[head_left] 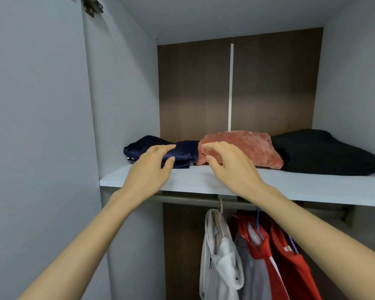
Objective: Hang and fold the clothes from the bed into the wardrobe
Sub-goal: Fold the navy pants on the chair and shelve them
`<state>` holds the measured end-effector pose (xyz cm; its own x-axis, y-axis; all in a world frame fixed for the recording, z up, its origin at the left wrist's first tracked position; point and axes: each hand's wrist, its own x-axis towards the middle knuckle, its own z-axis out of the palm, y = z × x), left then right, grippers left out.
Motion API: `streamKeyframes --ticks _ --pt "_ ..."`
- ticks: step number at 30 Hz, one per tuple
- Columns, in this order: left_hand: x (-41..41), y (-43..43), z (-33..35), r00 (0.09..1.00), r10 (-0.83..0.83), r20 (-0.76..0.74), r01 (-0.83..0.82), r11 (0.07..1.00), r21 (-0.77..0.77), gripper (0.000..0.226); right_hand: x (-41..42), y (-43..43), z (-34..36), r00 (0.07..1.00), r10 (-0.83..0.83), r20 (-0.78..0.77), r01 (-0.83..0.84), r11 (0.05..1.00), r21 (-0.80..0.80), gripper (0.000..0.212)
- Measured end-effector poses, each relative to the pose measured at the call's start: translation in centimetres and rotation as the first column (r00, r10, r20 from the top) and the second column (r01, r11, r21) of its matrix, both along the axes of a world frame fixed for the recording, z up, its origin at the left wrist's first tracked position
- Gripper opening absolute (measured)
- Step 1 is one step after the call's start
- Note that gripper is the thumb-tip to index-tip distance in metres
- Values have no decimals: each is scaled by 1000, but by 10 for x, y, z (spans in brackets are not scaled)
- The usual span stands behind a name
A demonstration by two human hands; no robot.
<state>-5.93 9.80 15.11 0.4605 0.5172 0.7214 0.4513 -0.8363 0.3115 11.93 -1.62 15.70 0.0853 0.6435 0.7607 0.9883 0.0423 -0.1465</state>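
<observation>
The left hand [152,165] lies with straight fingers over the navy fold [186,151], thumb spread low against its front edge. Its grip is wide open and has hold of nothing; whether the fingers press the cloth or only skim it I cannot tell. The right hand [227,165] hangs just beside it, fingers loosely bent and spread at the left end of the pink fold [243,146], grip likewise open and empty. The navy fold sits right under and ahead of the left hand, its long axis running left to right along the shelf [301,185], its right end touching the pink fold; a black fold [325,152] lies at the far right. Both forearms reach up and forward, palms down. I judge the navy fold is being settled in place, and the left hand is the nearer one to square it. Below, shirts [221,256] hang from the rail [193,200].
</observation>
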Motion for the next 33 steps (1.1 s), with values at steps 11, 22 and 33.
streamKeyframes --ticks 11,22,33 --pt "-30 -114 -31 992 50 -113 -30 986 165 42 -59 -139 -39 976 -179 125 184 983 -27 35" --pt "-98 -189 -69 948 -256 -189 284 948 142 42 -161 -251 -89 864 -500 56 503 858 -100 31" --pt "-99 -321 -119 768 -574 -284 605 796 26 41 -230 -413 -145 622 -783 -20 764 612 -205 31"
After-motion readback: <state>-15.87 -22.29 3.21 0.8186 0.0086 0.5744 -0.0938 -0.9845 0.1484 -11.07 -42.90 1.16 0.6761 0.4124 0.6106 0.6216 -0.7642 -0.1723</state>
